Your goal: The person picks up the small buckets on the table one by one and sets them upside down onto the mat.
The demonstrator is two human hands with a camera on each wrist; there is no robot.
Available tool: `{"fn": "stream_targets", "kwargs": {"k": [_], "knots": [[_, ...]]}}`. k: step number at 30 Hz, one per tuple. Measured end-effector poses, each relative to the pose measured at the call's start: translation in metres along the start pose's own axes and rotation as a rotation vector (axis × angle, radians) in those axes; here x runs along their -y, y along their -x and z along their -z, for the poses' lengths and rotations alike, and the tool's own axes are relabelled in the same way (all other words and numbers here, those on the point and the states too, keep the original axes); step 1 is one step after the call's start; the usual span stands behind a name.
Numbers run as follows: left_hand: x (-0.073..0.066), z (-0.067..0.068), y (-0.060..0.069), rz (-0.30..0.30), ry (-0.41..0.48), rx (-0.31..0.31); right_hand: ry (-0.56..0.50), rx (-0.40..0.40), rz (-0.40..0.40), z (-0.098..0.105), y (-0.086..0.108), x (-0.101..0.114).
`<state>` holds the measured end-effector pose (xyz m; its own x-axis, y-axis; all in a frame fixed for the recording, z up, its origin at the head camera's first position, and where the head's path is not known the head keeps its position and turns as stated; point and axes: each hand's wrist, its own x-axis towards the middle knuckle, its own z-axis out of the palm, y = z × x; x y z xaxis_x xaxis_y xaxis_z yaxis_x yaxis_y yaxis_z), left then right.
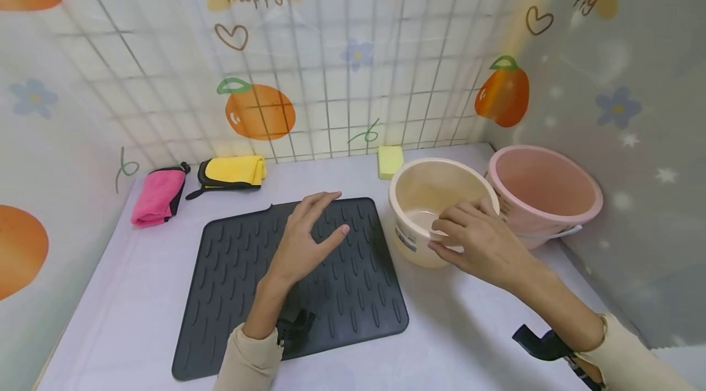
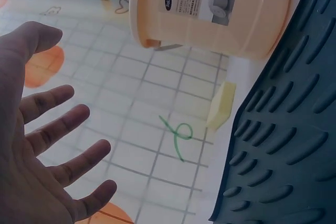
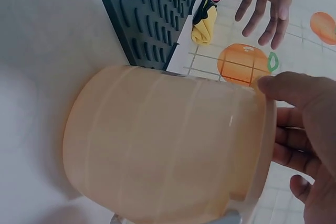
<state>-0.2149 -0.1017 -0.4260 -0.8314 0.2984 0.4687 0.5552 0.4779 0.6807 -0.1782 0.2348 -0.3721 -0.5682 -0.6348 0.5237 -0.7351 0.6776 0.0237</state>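
Note:
A cream bucket (image 1: 410, 250) stands upright to the right of the dark ridged mat (image 1: 298, 280). My right hand (image 1: 480, 241) pinches its near rim, thumb outside and fingers over the inside; in the right wrist view the hand (image 3: 310, 124) grips the rim of the bucket (image 3: 168, 140). Above the mat, my left hand (image 1: 306, 238) is raised with fingers extended, touching nothing. The left wrist view shows that hand (image 2: 47, 145) with spread fingers, apart from the bucket (image 2: 210, 14).
A pink bucket (image 1: 543, 189) stands right beside the cream one. Behind them is a yellow-green sponge (image 1: 390, 161). A folded pink cloth (image 1: 158, 196) and a yellow cloth (image 1: 231, 171) lie at the back left. Patterned curtains (image 1: 331, 29) surround the table.

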Motion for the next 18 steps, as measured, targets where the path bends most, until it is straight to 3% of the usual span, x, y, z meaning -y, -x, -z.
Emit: {"fn": "stream_targets", "kwargs": {"k": [8,14,18], "knots": [[0.0013,0.0004,-0.0002,0.013,0.003,0.006,0.056,0.031,0.005,0.0011,0.0057,0.0042],[0.0026,0.0039,-0.0001,0.011,0.004,0.0,0.103,0.053,-0.038,-0.0009,0.0024,0.0089],[0.0016,0.0034,0.0,0.015,0.006,0.018,0.089,0.026,-0.082,-0.0001,0.0039,0.0099]]}}
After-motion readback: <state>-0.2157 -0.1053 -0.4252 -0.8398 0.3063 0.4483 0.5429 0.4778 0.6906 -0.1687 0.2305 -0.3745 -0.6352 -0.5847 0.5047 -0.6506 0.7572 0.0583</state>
